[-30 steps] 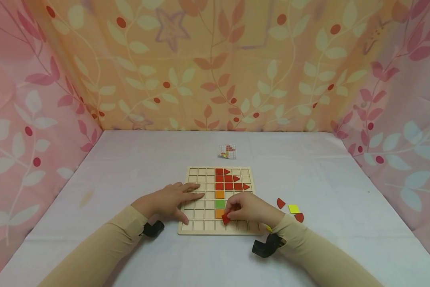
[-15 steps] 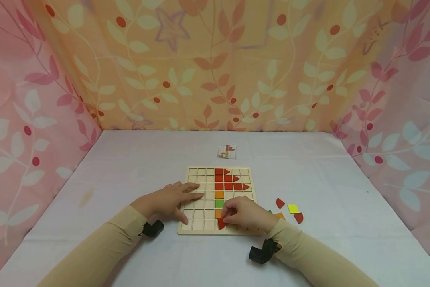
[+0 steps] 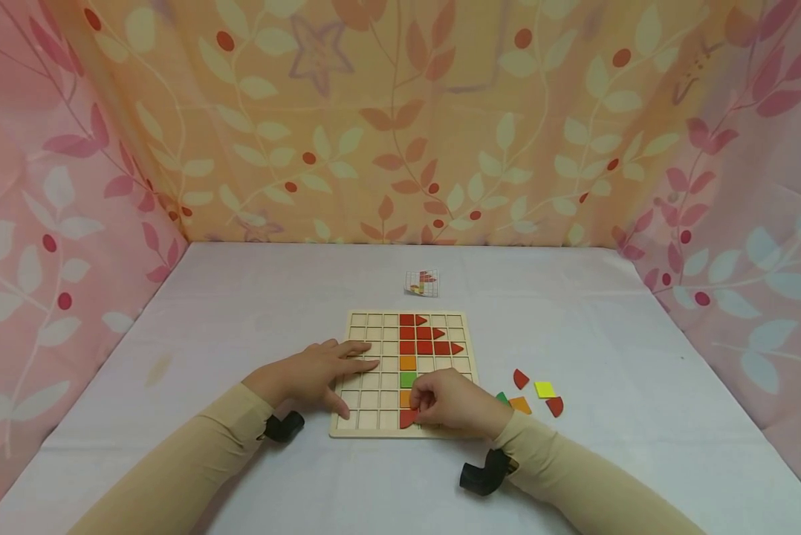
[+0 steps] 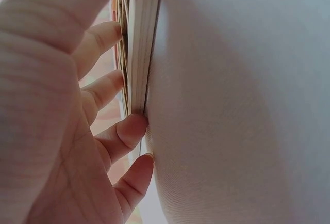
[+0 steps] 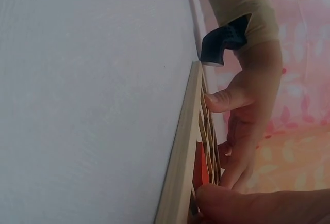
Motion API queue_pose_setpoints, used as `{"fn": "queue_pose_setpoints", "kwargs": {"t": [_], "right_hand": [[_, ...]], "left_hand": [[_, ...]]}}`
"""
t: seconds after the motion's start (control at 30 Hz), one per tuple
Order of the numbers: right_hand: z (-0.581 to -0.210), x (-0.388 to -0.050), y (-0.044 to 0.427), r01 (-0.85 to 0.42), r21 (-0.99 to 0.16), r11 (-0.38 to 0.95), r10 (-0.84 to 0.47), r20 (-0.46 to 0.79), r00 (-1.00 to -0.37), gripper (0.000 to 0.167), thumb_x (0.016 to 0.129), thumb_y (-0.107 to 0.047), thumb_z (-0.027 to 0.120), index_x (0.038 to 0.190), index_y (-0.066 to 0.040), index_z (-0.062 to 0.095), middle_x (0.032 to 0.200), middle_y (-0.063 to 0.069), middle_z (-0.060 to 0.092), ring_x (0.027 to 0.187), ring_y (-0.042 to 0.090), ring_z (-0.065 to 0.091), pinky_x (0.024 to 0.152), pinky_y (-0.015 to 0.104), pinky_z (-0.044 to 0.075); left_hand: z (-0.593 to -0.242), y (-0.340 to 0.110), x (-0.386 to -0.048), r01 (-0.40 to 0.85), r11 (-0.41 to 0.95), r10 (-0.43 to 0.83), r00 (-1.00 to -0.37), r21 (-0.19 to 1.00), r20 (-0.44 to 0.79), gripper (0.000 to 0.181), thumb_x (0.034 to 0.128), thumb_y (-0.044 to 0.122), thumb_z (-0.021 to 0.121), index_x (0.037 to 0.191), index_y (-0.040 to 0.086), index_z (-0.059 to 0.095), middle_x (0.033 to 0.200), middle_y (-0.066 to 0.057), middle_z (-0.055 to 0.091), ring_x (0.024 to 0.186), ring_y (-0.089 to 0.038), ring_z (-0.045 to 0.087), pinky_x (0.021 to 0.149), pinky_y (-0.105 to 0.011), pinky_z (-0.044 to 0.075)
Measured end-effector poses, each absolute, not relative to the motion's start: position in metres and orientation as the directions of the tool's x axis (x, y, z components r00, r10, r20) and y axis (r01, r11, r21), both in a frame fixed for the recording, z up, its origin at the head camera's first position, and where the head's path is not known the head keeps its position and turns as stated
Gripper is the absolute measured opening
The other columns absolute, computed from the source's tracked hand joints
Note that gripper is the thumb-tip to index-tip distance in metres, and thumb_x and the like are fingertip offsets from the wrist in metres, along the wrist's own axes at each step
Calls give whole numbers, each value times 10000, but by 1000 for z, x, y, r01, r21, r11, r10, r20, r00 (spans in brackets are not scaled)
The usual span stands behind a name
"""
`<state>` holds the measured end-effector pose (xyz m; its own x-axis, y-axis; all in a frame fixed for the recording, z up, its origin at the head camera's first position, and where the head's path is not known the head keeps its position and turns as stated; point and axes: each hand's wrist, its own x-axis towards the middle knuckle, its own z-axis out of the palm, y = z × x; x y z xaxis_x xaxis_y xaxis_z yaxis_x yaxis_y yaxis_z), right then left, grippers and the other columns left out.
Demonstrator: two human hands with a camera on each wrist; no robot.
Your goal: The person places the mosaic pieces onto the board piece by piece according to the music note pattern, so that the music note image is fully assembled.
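Pinching a red piece [image 3: 407, 419] in the nearest row of the board [image 3: 370, 401], the right hand [image 3: 459, 403] curls above its near side; the left hand [image 3: 312, 376] rests spread on its left edge. Loose pieces [image 3: 544, 389] lie right of the board, a card [image 3: 421, 283] beyond it.

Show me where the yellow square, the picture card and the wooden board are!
Yellow square [image 3: 544, 389]: head view, middle of its top face.
Picture card [image 3: 422, 283]: head view, middle of its printed side.
Wooden board [image 3: 370, 400]: head view, a bare cell.
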<state>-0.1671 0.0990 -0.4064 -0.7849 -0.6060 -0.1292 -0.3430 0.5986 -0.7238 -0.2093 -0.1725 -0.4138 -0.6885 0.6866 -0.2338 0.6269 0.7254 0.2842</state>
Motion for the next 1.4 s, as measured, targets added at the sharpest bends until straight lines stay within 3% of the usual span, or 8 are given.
{"fn": "queue_pose_setpoints", "kwargs": {"t": [0.7, 1.13, 1.4], "right_hand": [[-402, -177, 112, -382, -657, 650, -574, -94, -814, 112, 765, -79, 685, 749, -165, 615, 656, -84, 553, 648, 91, 505, 578, 239, 428], [-384, -197, 167, -207, -607, 767, -357, -136, -924, 63, 801, -69, 671, 798, -117, 630, 723, -19, 549, 714, 151, 492, 633, 283, 422], [-381, -199, 209, -88, -589, 804, -243, -191, -951, 42, 822, -85, 660, 836, -101, 624, 723, 27, 558, 641, 185, 525, 576, 288, 447]], "left_hand": [[-416, -174, -210, 633, 717, 694, -685, 293, -219, 890, 630, 695, 584, 1413, 433, 251, 1516, 92, 126, 1339, -360, 182, 1041, -517, 183], [-414, -173, -209, 636, 714, 698, -682, 294, -220, 891, 641, 676, 596, 1419, 418, 247, 1518, 91, 120, 1346, -364, 165, 1046, -521, 168], [-416, -173, -210, 633, 717, 695, -682, 291, -227, 897, 634, 688, 595, 1418, 426, 245, 1517, 91, 122, 1352, -347, 157, 1049, -525, 156]]}}
